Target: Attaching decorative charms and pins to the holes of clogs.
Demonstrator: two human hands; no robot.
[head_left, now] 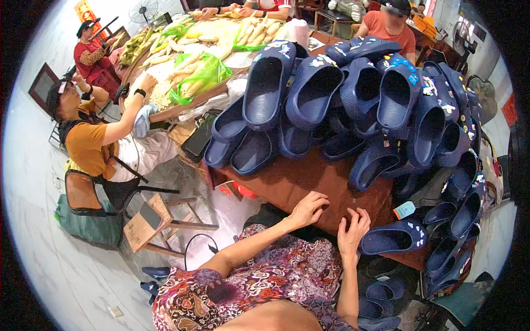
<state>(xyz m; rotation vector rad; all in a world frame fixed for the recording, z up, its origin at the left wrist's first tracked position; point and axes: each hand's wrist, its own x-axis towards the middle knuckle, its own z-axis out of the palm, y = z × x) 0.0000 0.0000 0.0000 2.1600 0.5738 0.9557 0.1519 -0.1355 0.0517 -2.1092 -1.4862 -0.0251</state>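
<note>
Two hands: left (307, 209), right (353, 227), empty; one clog (393, 238) beside.

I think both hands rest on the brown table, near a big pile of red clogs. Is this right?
Not quite: the clogs are dark blue, not red, as the head view shows. The rest holds: the left hand and the right hand are both at the brown table, empty, next to the big pile.

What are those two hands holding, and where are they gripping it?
Nothing. The left hand rests on the brown table, fingers curled. The right hand hangs open beside a navy clog without touching it.
</note>
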